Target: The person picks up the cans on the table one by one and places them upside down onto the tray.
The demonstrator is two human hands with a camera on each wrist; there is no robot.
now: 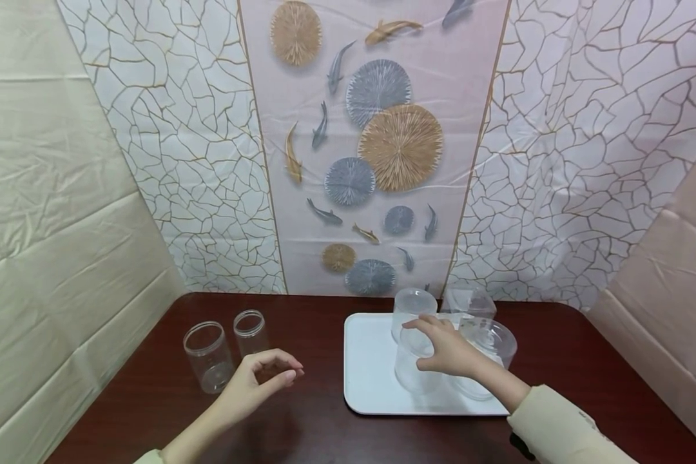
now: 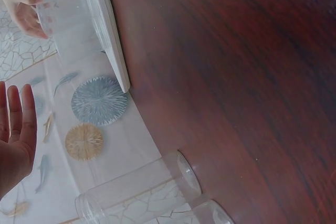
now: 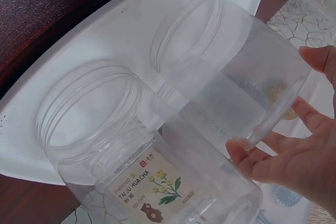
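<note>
R hand (image 1: 449, 348) held clear jar (image 1: 413, 377) in a wide grip, thumb & fingers round its upturned base, mouth down on wht tray (image 1: 362, 367). L hand (image 1: 252, 381) was empty, fingers loosely curved.

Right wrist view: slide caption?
Right hand around the base of an upturned clear jar, beside a labelled jar on a white tray.

The table (image 1: 307, 325) is dark red-brown and a little shiny, with streaks like wood. Its back corners are round. On its right side lies a white tray (image 1: 364, 364), which has round corners too. On the left, a big clear jar (image 1: 209, 359) and a small clear jar (image 1: 252, 334) stand upright, close together.
</note>
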